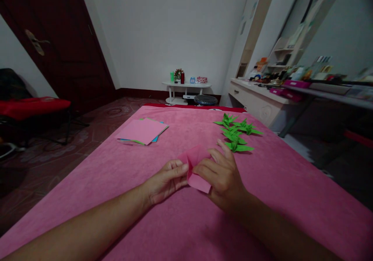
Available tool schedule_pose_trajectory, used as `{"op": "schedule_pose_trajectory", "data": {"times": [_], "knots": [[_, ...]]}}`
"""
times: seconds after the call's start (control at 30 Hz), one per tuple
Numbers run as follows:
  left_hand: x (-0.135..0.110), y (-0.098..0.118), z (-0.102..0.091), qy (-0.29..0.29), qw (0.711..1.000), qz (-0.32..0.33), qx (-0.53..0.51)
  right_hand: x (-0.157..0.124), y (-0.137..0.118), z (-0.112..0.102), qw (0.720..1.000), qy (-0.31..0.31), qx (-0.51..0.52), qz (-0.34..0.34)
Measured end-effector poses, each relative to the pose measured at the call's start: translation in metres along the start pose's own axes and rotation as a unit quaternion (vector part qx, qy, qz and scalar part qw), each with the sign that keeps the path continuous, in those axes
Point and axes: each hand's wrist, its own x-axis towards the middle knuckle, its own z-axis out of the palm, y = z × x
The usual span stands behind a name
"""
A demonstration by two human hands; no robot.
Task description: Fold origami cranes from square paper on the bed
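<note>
A partly folded pink paper (196, 157) sits between both my hands, low over the pink cloth-covered table (291, 183). My left hand (166, 180) pinches its left edge with fingers curled. My right hand (222, 175) grips its right side, fingers pressed on the fold, and covers part of the sheet. Several folded green paper figures (236, 133) lie just beyond my right hand. A stack of square coloured sheets (142, 131) with pink on top lies to the far left.
A dark door (58, 47) and a red-cushioned seat (32, 107) stand at the left. A small white table (186, 87) with small items is against the back wall. A dresser and cluttered shelf (279, 90) run along the right.
</note>
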Motion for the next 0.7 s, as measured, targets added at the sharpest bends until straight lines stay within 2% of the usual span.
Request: {"op": "schedule_pose_trajectory", "data": {"times": [0.27,0.7], "knots": [[-0.0006,-0.0011,0.0009,0.038,0.999,-0.006,0.002,-0.0008,-0.0008,0.0031,1.0,-0.01,-0.01,-0.005],[0.0006,-0.0005,0.0014,0.017,1.0,-0.012,0.007,0.0038,-0.0042,0.0021,0.999,-0.028,-0.039,0.005]]}}
